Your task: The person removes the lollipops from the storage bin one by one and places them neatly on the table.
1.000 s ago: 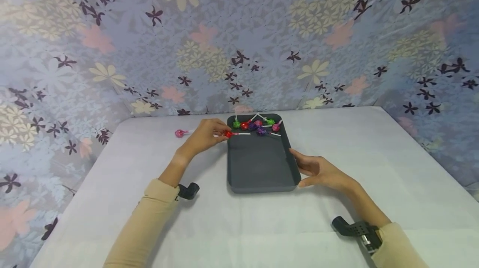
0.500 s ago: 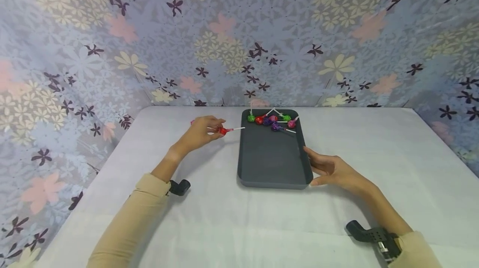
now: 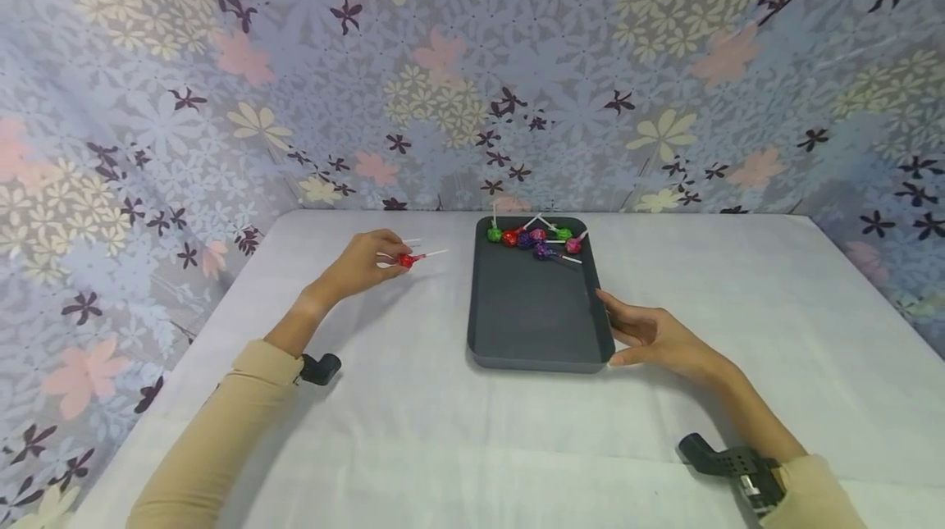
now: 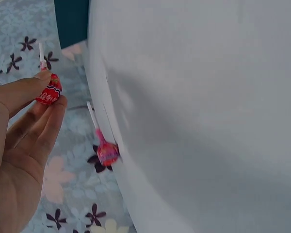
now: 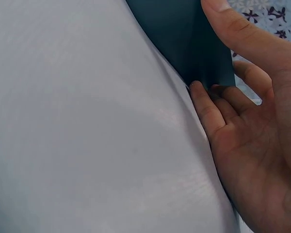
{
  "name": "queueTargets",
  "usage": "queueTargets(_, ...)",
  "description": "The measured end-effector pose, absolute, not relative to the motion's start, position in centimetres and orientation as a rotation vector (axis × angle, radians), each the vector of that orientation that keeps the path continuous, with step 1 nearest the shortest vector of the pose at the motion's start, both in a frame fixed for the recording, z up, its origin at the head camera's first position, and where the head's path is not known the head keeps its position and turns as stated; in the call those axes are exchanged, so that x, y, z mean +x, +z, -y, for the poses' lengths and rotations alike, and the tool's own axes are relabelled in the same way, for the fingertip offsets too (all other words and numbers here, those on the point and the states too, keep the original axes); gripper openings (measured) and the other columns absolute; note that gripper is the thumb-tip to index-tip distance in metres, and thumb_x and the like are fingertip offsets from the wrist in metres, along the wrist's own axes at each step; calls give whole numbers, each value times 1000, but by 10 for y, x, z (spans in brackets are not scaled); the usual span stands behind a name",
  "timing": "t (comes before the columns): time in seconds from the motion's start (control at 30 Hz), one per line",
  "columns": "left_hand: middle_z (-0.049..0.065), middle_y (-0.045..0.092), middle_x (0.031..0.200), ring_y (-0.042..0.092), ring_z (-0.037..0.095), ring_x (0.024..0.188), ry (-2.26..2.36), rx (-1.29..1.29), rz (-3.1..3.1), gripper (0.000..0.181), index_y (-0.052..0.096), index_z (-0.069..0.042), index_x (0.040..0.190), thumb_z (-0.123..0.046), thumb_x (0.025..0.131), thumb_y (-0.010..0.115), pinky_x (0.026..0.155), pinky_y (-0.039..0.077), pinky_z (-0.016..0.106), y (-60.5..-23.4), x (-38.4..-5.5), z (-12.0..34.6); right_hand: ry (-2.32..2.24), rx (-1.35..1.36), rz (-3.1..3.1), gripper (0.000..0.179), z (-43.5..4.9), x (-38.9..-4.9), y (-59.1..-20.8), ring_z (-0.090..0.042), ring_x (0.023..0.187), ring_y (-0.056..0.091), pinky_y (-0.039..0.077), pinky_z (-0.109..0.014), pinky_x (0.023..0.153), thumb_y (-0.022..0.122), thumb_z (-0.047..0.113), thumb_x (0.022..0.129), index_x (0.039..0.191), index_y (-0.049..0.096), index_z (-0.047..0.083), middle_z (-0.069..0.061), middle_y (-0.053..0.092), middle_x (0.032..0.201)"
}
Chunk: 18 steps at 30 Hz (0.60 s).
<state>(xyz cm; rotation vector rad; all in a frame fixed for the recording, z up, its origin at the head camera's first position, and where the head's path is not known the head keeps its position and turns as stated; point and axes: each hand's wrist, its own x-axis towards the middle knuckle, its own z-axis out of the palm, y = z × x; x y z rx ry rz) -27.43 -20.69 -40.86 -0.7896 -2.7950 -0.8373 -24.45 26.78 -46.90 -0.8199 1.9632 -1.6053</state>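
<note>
My left hand [image 3: 359, 265] pinches a red-wrapped lollipop [image 3: 406, 261] between thumb and fingers, left of the dark grey tray [image 3: 533, 312]. The left wrist view shows that lollipop [image 4: 49, 90] with its stick pointing up. Near it on the white cloth lies a pink lollipop [image 4: 107, 153]; in the head view the hand hides most of it. Beside the tray's near right corner, my right hand [image 3: 657, 339] touches the side wall with loosely bent fingers [image 5: 208, 112]. Several green, red, purple and pink lollipops [image 3: 542, 250] lie at the far end inside the tray.
A white cloth [image 3: 413, 430] covers the table. Behind it and on the left hangs a flowered fabric backdrop [image 3: 458, 102]. Each wrist carries a black camera mount [image 3: 321, 369].
My left hand has carried the red lollipop leftward, from the tray's left rim to over the cloth. The head view has shifted a little. My right hand stays at the tray's side.
</note>
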Motion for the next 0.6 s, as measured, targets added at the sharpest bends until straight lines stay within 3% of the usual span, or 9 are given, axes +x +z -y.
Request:
queueTargets(0.13,23,64,110,64,37,104,-843,-753,2813,30,68,9,114,2,85,71,88,56,44,-410,-275,216,-1601,-830,-1968,86,-269,-244,-469,-24,146,20,39,-16,105,71,-1,85,153,18,-4,-21,1,162)
queueTargets(0.37,25,63,112,60,40,108,-849,-643,2876,29,70,7,113,1,85,71,92,54,48,-418,-276,231,-1602,-846,-1979,87,-273,-243,-470,8,134,35,41,-15,103,71,-2,85,153,17,-4,-23,1,161)
queueTargets(0.6,24,66,110,62,39,104,-799,-613,2887,28,71,7,111,3,83,71,90,54,49,-426,-278,249,-1617,-875,-1958,87,-269,-243,-472,8,134,34,40,-15,104,71,-2,85,153,17,-5,-26,1,160)
